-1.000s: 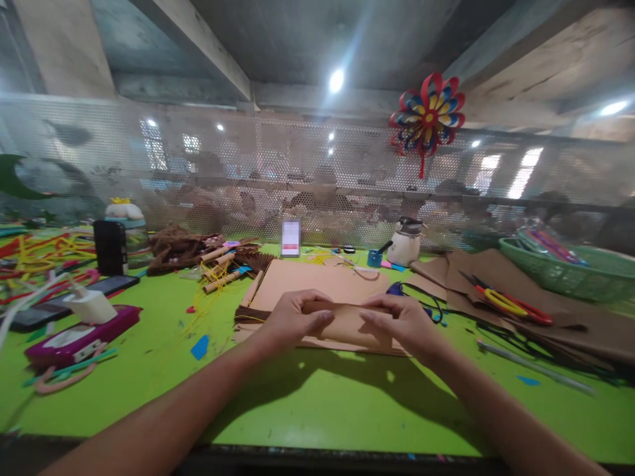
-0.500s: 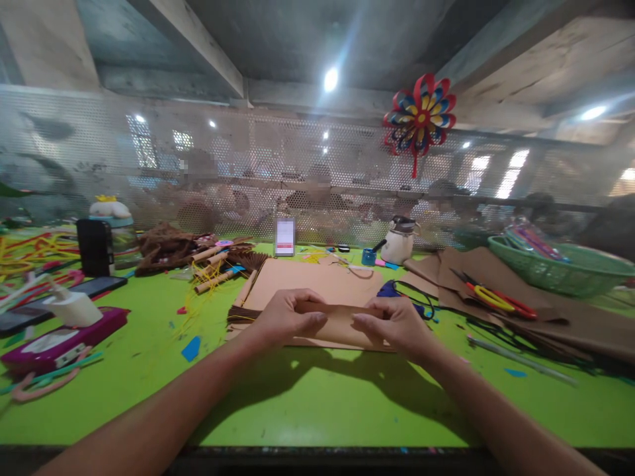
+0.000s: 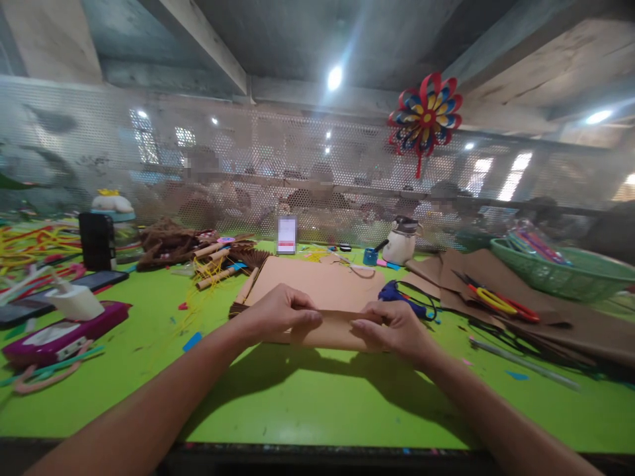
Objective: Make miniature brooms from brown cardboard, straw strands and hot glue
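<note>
My left hand [image 3: 285, 309] and my right hand [image 3: 389, 324] pinch the near edge of a sheet of brown paper [image 3: 340, 324], one at each side, thumbs towards me. Between them the edge is lifted and folded or curled over; its underside is in shadow. Beneath and behind it lies more brown paper [image 3: 317, 277], flat on the green table. Pleated brown paper [image 3: 238, 309] shows at the left of this pile. A dark blue glue gun [image 3: 404, 301] lies just beyond my right hand.
Scissors [image 3: 496, 301] rest on brown sheets [image 3: 536, 324] at right, before a green basket [image 3: 560, 264]. Paper rolls with yellow string [image 3: 215, 271] lie left of the pile. A lit phone [image 3: 286, 235] and a white jug [image 3: 399, 241] stand behind. A purple box [image 3: 69, 334] with a charger is at far left.
Both hands keep their hold on the paper's edge. The folded part between them has shifted slightly, and the view has moved a little.
</note>
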Tool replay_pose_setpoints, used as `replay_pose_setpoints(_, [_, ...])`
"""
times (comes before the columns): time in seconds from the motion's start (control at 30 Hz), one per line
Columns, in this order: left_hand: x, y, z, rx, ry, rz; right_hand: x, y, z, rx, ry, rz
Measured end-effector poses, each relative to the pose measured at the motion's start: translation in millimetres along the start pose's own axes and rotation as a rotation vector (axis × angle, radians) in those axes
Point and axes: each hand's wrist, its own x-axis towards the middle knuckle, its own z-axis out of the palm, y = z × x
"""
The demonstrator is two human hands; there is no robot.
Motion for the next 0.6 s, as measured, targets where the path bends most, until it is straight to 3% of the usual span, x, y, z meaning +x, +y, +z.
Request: replay_pose_setpoints(0.6, [-1, 3, 7.9, -0.105, -0.058, -0.03, 4, 18, 1, 0.196, -0.022, 0.188])
